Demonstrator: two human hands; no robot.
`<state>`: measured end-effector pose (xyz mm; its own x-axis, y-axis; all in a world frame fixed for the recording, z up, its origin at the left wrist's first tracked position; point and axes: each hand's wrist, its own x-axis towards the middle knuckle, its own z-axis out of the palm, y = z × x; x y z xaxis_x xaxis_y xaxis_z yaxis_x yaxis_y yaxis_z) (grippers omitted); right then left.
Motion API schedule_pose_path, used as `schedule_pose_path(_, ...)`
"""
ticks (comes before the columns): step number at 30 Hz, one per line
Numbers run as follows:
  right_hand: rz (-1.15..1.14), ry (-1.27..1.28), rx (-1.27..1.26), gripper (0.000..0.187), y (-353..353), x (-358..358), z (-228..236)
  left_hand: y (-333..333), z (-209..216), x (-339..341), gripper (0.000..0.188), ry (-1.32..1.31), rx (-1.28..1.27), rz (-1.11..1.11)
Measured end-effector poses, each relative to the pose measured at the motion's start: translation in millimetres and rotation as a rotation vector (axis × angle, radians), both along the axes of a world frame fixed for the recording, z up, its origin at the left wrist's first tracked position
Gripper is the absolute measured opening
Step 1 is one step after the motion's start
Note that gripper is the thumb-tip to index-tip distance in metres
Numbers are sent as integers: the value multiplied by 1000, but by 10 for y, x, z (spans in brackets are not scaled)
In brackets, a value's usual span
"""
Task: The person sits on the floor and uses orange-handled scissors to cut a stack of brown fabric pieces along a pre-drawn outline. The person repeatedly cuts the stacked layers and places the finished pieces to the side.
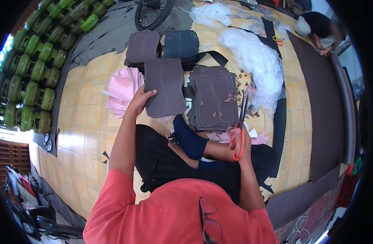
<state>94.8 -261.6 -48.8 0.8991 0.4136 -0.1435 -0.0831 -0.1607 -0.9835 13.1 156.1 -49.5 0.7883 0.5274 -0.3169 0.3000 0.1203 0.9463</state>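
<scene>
My left hand (142, 100) grips a dark brown sheet panel (165, 87) by its left edge, thumb on top. The panel has wavy sides, rounded corners and pale drawn lines. My right hand (240, 143) holds scissors (242, 122) by their orange handles, with the blades pointing away from me and slightly parted. Just beyond the scissors lies a stack of rough-edged brown panels (213, 95) with pale outlines, a few small offcuts on top. Behind the held panel are a neat brown stack (142, 45) and a dark green-black stack (181, 44). Pink sheets (124, 88) fan out beside my left hand.
Crumpled clear plastic (255, 57) and small brown scraps (244, 83) lie right of the stacks. At far right, a person (316, 28) crouches by a dark sheet (320, 101) and its roll. Other scissors (278, 40) lie nearby. Green cylinders (31, 93) stand left; a wheel (154, 14) is behind.
</scene>
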Motion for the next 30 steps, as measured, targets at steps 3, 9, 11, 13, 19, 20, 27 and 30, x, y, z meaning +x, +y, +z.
schedule_pose_path(3,-7,29,-12,41,3,-26,-23,299,-639,-37,72,424,373,69)
schedule_pose_path(9,-27,43,-38,40,-98,-34,-78,-328,-1043,-178,116,434,937,-122)
schedule_pose_path(11,-43,62,-37,38,-104,-34,-100,-449,-873,-132,121,576,1018,-219)
schedule_pose_path(13,-37,51,-44,35,-98,-31,-176,-419,-839,-122,124,641,1044,-259)
schedule_pose_path(19,-4,56,-3,30,-22,-64,-239,-124,-970,-120,124,599,988,-244)
schedule_pose_path(20,-3,60,16,30,-14,-77,-246,-112,-951,-103,122,611,985,-242)
schedule_pose_path(27,22,94,-102,38,-58,-61,-70,-926,-632,258,84,336,1216,-135)
schedule_pose_path(30,21,59,-95,38,-64,-65,-99,-1613,-487,456,66,249,959,-242)
